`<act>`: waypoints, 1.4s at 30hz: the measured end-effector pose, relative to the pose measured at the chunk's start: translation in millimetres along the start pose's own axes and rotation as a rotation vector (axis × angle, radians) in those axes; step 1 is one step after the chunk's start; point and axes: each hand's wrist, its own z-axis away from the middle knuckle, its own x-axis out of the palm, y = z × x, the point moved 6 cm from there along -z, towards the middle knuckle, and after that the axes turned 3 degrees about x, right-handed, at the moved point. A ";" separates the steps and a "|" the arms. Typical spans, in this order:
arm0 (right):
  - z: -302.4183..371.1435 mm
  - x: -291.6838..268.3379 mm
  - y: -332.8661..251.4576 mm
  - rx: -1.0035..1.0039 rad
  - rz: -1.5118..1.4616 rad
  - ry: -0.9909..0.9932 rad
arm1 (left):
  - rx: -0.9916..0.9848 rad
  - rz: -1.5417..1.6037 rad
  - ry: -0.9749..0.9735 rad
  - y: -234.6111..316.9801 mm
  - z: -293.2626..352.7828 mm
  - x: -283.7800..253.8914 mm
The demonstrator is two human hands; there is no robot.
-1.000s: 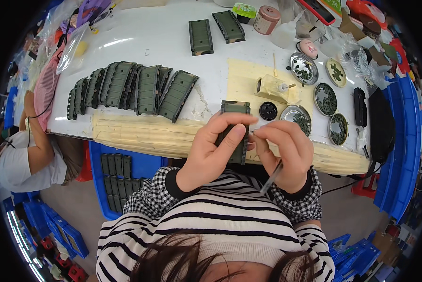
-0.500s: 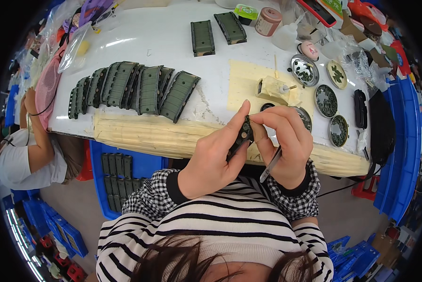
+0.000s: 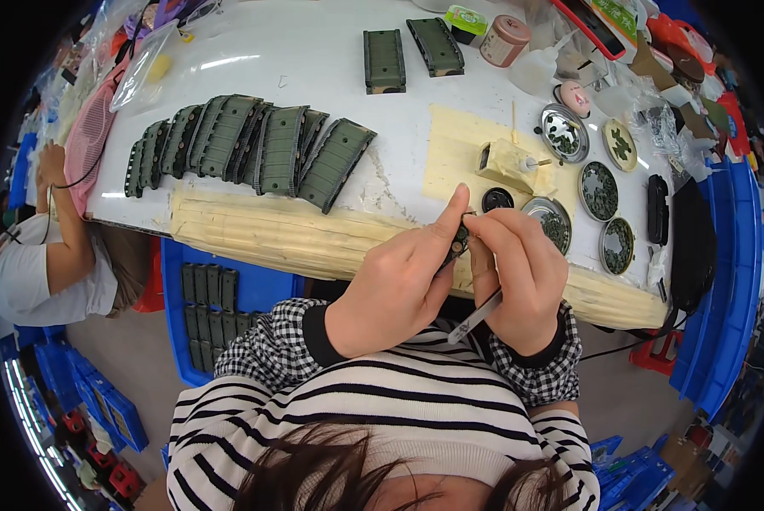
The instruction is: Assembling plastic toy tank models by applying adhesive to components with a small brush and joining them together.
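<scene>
My left hand (image 3: 390, 285) is closed round a small dark part (image 3: 459, 244) with camouflage patches, thumb along its upper end. Most of that part is hidden by the fingers. My right hand (image 3: 522, 272) pinches at the part's upper end with thumb and forefinger, touching the left hand's side. Tucked in the right palm are metal tweezers (image 3: 475, 317), slanting down to the left. Whether a tiny piece sits between the right fingertips cannot be seen. Just beyond the hands lie a black round cap (image 3: 497, 199) and a steel dish (image 3: 568, 223) of small dark green pieces.
Ribbed green panels (image 3: 337, 166) overlap in a row on the left of the white table, with another panel (image 3: 384, 64) farther back. A tape-wrapped block (image 3: 509, 168) stands beside several dishes. Below the padded edge (image 3: 263, 230) is a blue tray (image 3: 267, 294). A co-worker (image 3: 41, 277) sits at left.
The tweezers in my right palm have swung so their lower end points farther left. Both hands stay together on the dark part. The view has shifted slightly, uncovering the black cap.
</scene>
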 end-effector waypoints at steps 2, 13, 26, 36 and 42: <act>2.3 1.8 0.5 0.002 0.000 -0.057 | -0.009 0.002 -0.005 -1.1 1.5 0.9; -15.6 -40.4 68.0 0.440 0.000 0.162 | -0.633 1.266 0.002 -23.6 -2.1 4.1; -19.1 -31.1 78.2 0.555 -0.079 0.121 | -0.744 1.962 0.001 -34.4 8.6 35.2; -25.2 -25.6 77.8 0.316 0.041 0.130 | -0.706 1.987 -0.018 -33.1 7.2 34.6; -12.6 -44.5 45.5 0.425 -0.367 0.298 | -0.684 2.014 -0.074 -29.6 6.9 34.8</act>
